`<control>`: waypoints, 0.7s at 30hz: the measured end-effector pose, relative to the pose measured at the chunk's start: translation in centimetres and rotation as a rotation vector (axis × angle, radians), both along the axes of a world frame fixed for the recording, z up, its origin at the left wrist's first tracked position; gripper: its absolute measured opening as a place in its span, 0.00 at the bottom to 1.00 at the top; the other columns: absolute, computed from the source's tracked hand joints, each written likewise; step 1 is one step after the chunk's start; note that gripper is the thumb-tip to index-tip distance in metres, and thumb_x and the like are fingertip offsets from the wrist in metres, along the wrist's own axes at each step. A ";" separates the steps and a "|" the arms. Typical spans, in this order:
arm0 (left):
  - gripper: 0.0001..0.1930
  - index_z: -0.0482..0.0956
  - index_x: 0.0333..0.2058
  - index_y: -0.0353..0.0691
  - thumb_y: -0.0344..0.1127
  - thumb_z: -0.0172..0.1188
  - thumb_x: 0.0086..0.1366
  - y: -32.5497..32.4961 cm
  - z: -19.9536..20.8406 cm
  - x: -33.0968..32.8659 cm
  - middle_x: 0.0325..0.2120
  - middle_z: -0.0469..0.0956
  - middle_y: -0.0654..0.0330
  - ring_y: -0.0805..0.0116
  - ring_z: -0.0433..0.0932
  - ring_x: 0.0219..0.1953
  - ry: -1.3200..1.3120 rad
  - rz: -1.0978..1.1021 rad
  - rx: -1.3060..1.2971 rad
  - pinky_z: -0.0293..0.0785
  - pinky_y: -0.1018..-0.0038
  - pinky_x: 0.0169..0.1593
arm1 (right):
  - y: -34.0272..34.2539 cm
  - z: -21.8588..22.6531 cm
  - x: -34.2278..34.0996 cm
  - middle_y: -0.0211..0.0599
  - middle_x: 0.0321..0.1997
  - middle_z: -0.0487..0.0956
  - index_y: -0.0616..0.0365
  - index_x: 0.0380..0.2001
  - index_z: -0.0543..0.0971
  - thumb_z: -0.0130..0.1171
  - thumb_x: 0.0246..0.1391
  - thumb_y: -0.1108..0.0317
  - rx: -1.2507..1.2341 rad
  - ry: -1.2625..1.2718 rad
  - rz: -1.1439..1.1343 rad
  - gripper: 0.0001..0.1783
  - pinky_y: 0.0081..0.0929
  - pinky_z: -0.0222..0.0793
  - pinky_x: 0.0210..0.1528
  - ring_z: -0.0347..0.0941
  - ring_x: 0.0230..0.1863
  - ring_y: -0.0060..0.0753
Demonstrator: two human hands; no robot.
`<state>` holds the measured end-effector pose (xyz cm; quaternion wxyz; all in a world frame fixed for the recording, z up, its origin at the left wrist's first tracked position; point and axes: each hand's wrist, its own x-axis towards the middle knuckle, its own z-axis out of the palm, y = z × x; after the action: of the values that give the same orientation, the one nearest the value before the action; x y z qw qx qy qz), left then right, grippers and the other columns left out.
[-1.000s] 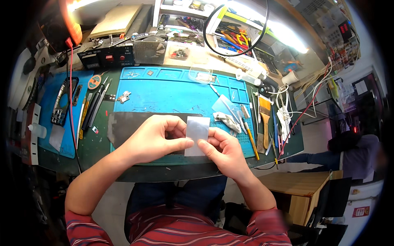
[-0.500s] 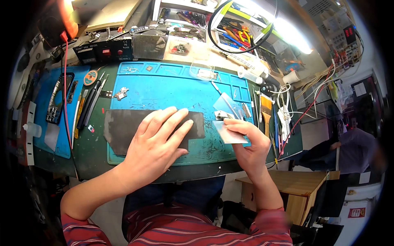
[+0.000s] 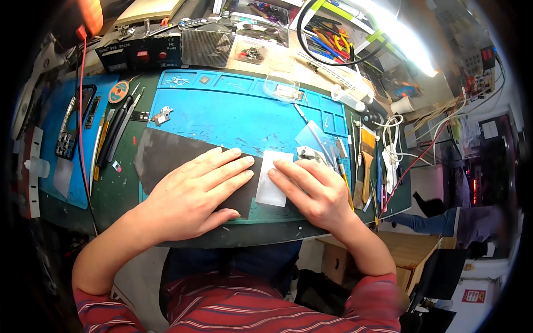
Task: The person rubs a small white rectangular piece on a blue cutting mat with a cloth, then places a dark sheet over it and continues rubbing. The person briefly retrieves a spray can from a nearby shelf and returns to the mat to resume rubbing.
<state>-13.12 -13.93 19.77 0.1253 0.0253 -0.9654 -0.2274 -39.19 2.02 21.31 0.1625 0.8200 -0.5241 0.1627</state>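
My left hand [image 3: 191, 191] lies flat, fingers stretched out, on a dark grey sheet [image 3: 166, 152] that looks like sandpaper. The sheet is turned at a slant on the blue repair mat [image 3: 222, 119]. At its right end my right hand [image 3: 313, 191] holds a small whitish rectangular plate [image 3: 271, 188] by its right side, fingertips on top and thumb hidden. The plate appears flat against the sheet's edge and the mat. Just beyond the right hand lie a clear plastic film [image 3: 312, 135] and a crumpled whitish piece [image 3: 311, 155].
Left of the mat lie black-handled tools [image 3: 117, 130], a solder wick spool [image 3: 119, 91] and a phone frame [image 3: 72, 127]. To the right are a brush [image 3: 366, 155] and white cables [image 3: 391, 139]. A black powered box [image 3: 139, 54] stands behind. Another person [image 3: 472, 222] is at far right.
The right hand has moved left and lowered the plate from a raised, tilted hold to beside the sheet. The sheet has turned and shifted slightly left under the left hand.
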 end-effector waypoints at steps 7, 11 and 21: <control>0.38 0.76 0.71 0.36 0.45 0.75 0.65 0.0 -0.2 0.0 0.75 0.72 0.50 0.46 0.68 0.78 0.018 0.004 -0.007 0.65 0.48 0.80 | 0.6 0.6 -0.1 0.33 0.59 0.87 0.53 0.55 0.91 0.66 0.50 0.69 0.063 0.104 0.014 0.26 0.31 0.84 0.45 0.85 0.47 0.32; 0.38 0.76 0.71 0.36 0.45 0.75 0.65 0.1 -0.3 0.0 0.75 0.72 0.51 0.47 0.68 0.78 0.020 0.008 -0.001 0.65 0.48 0.80 | 0.3 0.7 -0.2 0.34 0.60 0.87 0.53 0.55 0.91 0.67 0.54 0.69 0.035 0.152 0.063 0.23 0.31 0.84 0.50 0.86 0.56 0.33; 0.38 0.76 0.70 0.34 0.45 0.75 0.65 0.1 -0.4 0.0 0.75 0.72 0.51 0.49 0.68 0.78 0.034 0.002 -0.008 0.64 0.49 0.81 | 1.2 1.3 -1.7 0.36 0.61 0.87 0.57 0.54 0.90 0.68 0.56 0.70 0.006 0.204 0.062 0.21 0.32 0.84 0.56 0.85 0.60 0.35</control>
<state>-13.16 -13.84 19.38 0.1419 0.0221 -0.9640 -0.2240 -40.85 3.17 22.66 0.2072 0.8488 -0.4795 0.0819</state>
